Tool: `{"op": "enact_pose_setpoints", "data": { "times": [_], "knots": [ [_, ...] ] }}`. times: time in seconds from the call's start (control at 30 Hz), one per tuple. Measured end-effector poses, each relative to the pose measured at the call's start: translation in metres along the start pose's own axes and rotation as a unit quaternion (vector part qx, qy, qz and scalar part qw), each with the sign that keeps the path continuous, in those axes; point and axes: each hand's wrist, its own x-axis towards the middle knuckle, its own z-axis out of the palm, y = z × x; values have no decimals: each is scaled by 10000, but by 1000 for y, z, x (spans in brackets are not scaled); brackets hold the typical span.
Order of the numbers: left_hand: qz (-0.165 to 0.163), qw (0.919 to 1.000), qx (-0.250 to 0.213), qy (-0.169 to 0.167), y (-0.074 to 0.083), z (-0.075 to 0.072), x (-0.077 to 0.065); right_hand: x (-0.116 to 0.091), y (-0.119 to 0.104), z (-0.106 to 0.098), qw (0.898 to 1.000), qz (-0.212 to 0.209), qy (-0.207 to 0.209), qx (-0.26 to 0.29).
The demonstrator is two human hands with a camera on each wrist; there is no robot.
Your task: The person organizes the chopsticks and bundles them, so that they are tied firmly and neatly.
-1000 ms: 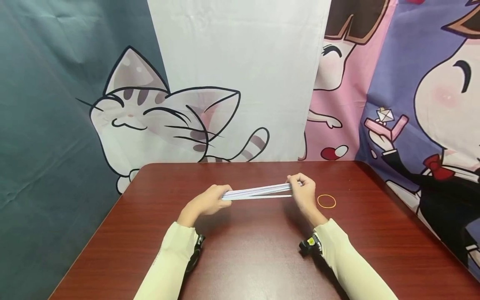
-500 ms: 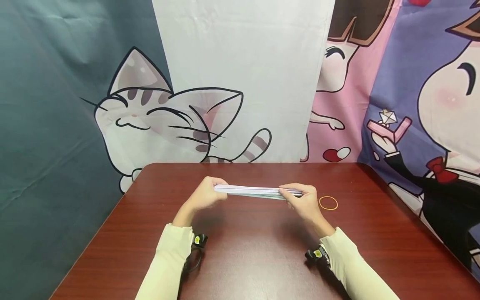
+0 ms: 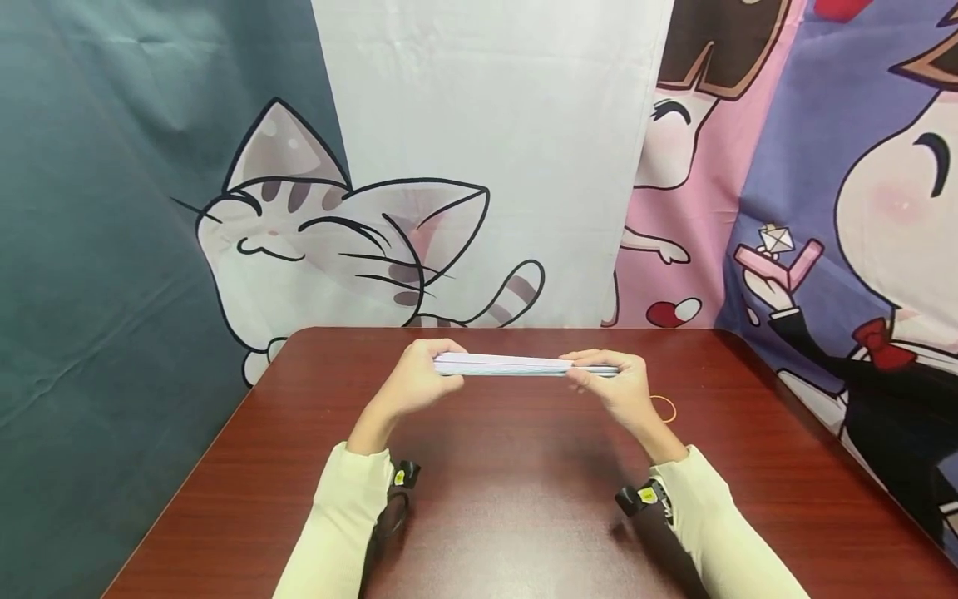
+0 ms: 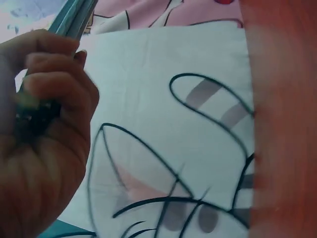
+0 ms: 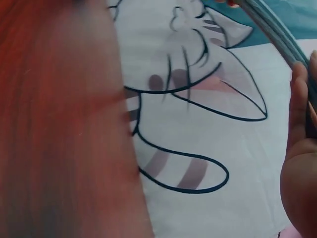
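Note:
Both hands hold up a thin white and pale bluish stack of what look like paper sheets [image 3: 503, 365], seen edge-on and nearly level above the table. My left hand [image 3: 410, 384] pinches its left end between thumb and fingers. Around the right end, the fingers and thumb of my right hand [image 3: 623, 391] are closed, with the tip of the stack showing past them. The left wrist view has the curled left fingers [image 4: 59, 84] below a grey-blue edge of the stack [image 4: 73, 20]. At the right wrist view's edge, the right hand is partly cut off beside the stack [image 5: 277, 34].
A yellow rubber band [image 3: 666, 408] lies on the dark red wooden table [image 3: 501, 499], partly hidden behind the right hand. A cartoon-printed cloth backdrop [image 3: 486, 166] hangs just beyond the table's far edge.
The stack has risen a little and come closer to level. One loose strip that stood apart at its lower side now lies against the rest. The right-hand grip has shifted round its end.

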Motion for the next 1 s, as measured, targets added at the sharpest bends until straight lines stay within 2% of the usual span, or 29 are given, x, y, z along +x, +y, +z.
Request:
{"op": "enact_pose_setpoints", "data": {
  "times": [0.03, 0.1, 0.17, 0.23, 0.33, 0.5, 0.63, 0.77, 0.9, 0.93, 1.0],
  "knots": [
    [137, 9998, 147, -14, 2, -1, 0, 1, -1, -2, 10000, 5, 19, 44],
    [301, 9994, 148, -65, 4, -2, 0, 2, -3, -5, 10000, 14, 56, 62],
    [343, 9993, -146, -103, 2, -4, -1, 3, -5, -5, 9999, 40, 71, 79],
    [361, 9977, -567, 5, -1, -4, -3, 5, -7, -5, 9999, 107, 59, 109],
    [412, 9921, -1172, 191, -7, -2, -6, 6, -7, -3, 9997, 192, 66, 137],
    [458, 9830, -1751, 316, -12, 5, -3, 8, -6, -5, 9995, 210, 207, 112],
    [450, 9747, -2076, 690, -12, 10, 2, 9, -4, -6, 9991, 271, 286, 131],
    [451, 9600, -2485, 1208, -13, 15, 4, 9, -5, -6, 9993, 262, 185, 213],
    [327, 9455, -2938, 1368, -14, 19, 4, 10, -15, -6, 9995, 170, -87, -264],
    [283, 9449, -2962, 1367, -13, 19, 5, 10, -19, -5, 9988, 139, -145, -438],
    [214, 9489, -2847, 1343, -12, 21, 5, 11, -27, -3, 9971, 60, -219, -729]
  ]
}}
